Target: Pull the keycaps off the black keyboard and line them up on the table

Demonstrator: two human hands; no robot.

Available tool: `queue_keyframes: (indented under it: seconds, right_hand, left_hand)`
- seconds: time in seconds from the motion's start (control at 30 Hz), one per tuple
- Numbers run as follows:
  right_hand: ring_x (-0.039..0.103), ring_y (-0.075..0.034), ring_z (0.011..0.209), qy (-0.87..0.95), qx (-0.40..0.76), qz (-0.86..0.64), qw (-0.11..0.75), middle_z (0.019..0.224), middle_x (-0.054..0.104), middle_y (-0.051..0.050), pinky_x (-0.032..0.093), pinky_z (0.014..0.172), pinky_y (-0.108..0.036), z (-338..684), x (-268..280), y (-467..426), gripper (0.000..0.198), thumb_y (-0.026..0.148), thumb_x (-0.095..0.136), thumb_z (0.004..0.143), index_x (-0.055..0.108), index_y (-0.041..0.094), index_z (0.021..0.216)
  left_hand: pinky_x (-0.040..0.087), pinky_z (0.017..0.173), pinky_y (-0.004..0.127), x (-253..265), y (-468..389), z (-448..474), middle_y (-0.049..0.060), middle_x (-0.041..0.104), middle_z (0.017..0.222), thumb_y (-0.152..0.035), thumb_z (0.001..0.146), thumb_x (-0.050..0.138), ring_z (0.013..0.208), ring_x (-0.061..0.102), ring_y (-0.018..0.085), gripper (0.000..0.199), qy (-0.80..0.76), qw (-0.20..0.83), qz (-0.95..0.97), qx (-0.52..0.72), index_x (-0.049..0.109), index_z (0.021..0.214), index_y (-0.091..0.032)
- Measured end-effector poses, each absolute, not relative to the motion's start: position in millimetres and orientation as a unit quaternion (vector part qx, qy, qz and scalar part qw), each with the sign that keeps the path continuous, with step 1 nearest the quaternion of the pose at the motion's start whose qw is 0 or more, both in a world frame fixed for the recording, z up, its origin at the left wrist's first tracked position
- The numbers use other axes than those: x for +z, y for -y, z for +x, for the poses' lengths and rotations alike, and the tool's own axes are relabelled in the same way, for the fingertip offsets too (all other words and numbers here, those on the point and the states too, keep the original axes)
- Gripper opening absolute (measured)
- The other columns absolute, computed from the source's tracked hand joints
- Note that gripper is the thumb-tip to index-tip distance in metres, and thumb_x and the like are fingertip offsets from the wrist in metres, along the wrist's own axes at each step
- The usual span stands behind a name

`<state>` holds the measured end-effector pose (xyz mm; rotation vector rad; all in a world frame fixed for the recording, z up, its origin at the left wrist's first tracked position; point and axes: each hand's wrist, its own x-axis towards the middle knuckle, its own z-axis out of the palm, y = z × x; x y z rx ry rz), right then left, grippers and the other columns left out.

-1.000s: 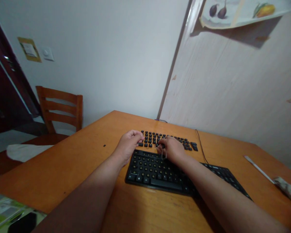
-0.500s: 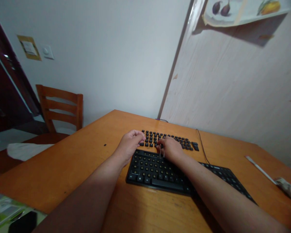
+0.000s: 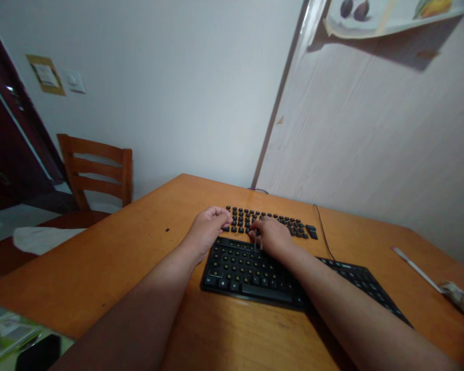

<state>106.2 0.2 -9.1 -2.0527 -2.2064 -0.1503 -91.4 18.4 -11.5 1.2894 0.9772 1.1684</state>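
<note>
Black plastic keycaps (image 3: 240, 223), apparently being arranged, lie toward the wooden tabletop (image 3: 147, 252)'s far edge. The right hand (image 3: 274, 234) holds a looped wire (image 3: 258, 244); whether the left hand (image 3: 206, 226) grips anything is unclear. The next move needs precision.

Beyond the far edge of the wooden desk (image 3: 147, 257) I see a plain pale wall (image 3: 178, 93) and a dark strip (image 3: 277, 105) running down to that edge, slanted in my view. To its right, a faintly grained panel (image 3: 371, 134) carries a sheet with fruit pictured on it (image 3: 394, 20), a shadow falling below. Off the desk's left edge I make out a slatted wooden chair (image 3: 98, 166), a white wall dial (image 3: 75, 81) higher up, and a dark door (image 3: 7, 144) beside light floor (image 3: 15, 219). My light is dim and cool.
</note>
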Motion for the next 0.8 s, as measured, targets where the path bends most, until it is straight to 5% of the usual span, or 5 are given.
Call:
queue_keyframes:
  seconds: [0.5,0.8]
  right_hand:
    - [0.060,-0.024,0.095,0.730,-0.046,-0.678,0.070,0.099,0.065,-0.008,0.042,0.072,-0.031,105.3,-7.7,2.8,0.031,0.045,0.053,0.089,0.072,0.029,0.106]
    - [0.065,-0.022,0.088,0.730,0.005,-0.640,0.241,0.092,0.072,-0.007,0.044,0.075,-0.030,123.0,5.0,14.9,0.038,0.046,0.042,0.095,0.073,0.023,0.096]
  left_hand:
    - [0.040,0.066,0.025,-10.7,-18.0,-91.0,0.006,0.069,0.086,-0.034,0.077,0.062,0.077,0.059,0.015,0.019,-0.410,0.534,0.546,0.499,0.061,0.085,-0.016]
    - [0.040,0.065,0.026,-12.8,-19.4,-90.6,0.005,0.068,0.084,-0.033,0.078,0.061,0.075,0.058,0.014,0.019,-0.408,0.515,0.575,0.487,0.062,0.086,-0.016]
